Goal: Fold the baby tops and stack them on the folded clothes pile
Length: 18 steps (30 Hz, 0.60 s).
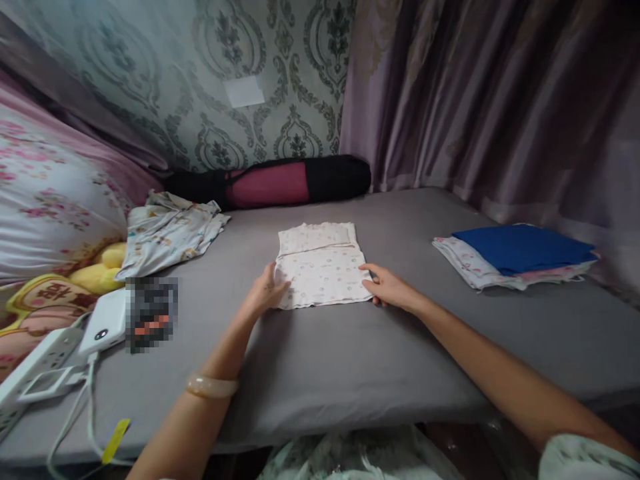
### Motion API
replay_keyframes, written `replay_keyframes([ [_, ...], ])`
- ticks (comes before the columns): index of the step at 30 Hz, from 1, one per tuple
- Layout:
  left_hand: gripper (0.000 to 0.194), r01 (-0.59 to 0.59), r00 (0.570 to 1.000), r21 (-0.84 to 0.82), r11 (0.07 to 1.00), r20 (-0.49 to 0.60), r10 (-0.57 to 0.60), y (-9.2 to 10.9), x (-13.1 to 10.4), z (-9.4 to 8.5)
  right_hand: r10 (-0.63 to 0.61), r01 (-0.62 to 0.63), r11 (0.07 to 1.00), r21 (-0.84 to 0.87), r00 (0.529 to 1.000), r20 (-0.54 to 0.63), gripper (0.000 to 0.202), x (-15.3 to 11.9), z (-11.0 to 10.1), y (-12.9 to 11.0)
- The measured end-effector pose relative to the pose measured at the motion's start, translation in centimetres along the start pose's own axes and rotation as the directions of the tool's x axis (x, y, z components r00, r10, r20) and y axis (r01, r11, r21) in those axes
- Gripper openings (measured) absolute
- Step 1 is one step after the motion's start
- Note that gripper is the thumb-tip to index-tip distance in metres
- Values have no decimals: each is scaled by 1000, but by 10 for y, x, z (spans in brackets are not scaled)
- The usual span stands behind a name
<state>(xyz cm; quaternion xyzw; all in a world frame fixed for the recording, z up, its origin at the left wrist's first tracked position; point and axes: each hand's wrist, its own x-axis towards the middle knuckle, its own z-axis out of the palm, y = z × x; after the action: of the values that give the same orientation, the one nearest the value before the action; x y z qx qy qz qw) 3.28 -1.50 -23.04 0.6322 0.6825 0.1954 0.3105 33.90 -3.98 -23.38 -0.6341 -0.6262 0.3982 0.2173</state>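
Observation:
A white garment (325,277) with a small printed pattern lies folded on the grey bed sheet, its near flap doubled back over the far part. My left hand (269,290) grips its left edge near the front corner, thumb on top and the other fingers mostly hidden. At the opposite edge, my right hand (387,287) pinches the cloth near the front right corner. A pale bangle (213,387) circles my left wrist.
Folded clothes (465,267) with a blue piece (525,247) on top lie at right. Patterned cloth (173,230), a power bank (105,323) and a power strip (40,363) with cables are at left. A black and maroon long bag (270,183) lies along the wall.

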Motion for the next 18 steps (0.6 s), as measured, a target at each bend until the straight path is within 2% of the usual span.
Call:
replay_keyframes([
  [3,65,8,975,-229,973,217,43,-7,-17,-10,-48,43,998,44,992,120,35,-16,-5,4],
  [5,53,-23,963,-298,954,251,102,-11,-24,-15,-105,108,994,-17,983,153,35,-20,-9,8],
  [7,48,-71,963,-296,953,229,143,-16,-26,-18,-204,219,971,-95,967,150,42,-19,-12,13],
  [9,49,-137,955,-256,957,224,197,-23,-27,-19,-341,355,912,-206,935,102,43,-18,-12,17],
  [11,51,-243,935,-183,953,216,280,-30,-26,-18,-469,457,823,-338,882,51,39,-18,-12,20],
  [14,47,-439,894,13,898,103,436,-39,-23,-13,-565,502,708,-496,825,28,36,-17,-11,23],
  [16,43,-514,856,162,842,34,516,-43,-20,-9,-621,507,647,-570,784,-7,33,-16,-12,24],
  [18,37,-555,816,289,780,4,579,-44,-17,-8,-703,552,577,-602,711,-21,30,-13,-15,24],
])
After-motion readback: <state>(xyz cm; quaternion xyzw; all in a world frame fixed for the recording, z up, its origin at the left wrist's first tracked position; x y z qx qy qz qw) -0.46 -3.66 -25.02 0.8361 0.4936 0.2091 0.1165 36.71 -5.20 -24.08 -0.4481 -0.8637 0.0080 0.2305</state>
